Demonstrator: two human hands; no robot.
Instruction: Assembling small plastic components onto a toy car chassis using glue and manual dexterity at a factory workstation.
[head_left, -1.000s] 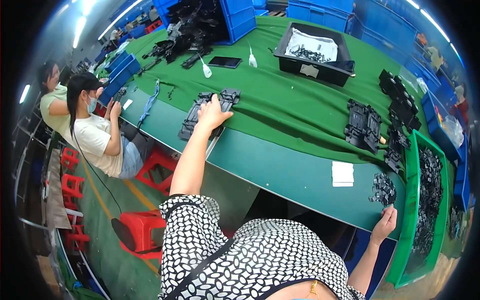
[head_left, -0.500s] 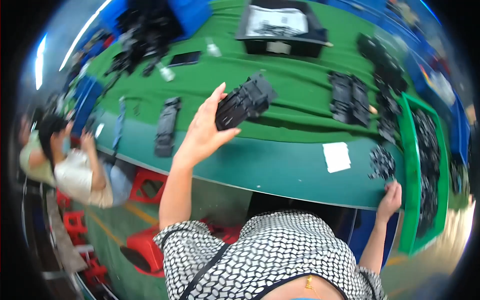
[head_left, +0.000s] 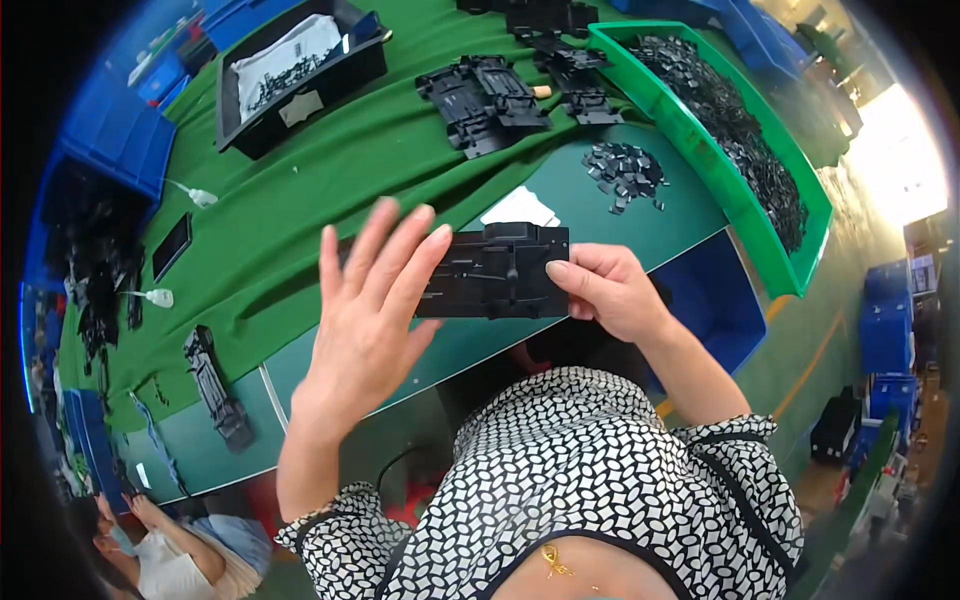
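A flat black plastic frame part (head_left: 495, 275) is held level above the near edge of the green table (head_left: 320, 190). My right hand (head_left: 605, 290) grips its right end with the thumb on top. My left hand (head_left: 370, 310) lies against its left end with the fingers spread and straight, covering that end. A small pile of little black clips (head_left: 625, 172) lies on the table just beyond the part, next to a white paper slip (head_left: 520, 208).
A long green bin (head_left: 800, 215) of small black parts stands at the right. Black frame parts (head_left: 480, 95) are stacked at the back, a black tray (head_left: 300, 65) left of them. Another black part (head_left: 215, 385) lies at the left. A seated person (head_left: 170, 555) is at lower left.
My left hand has carried the black part from the left of the table to in front of me. My right hand has come up from the clip pile and taken hold of its right end.
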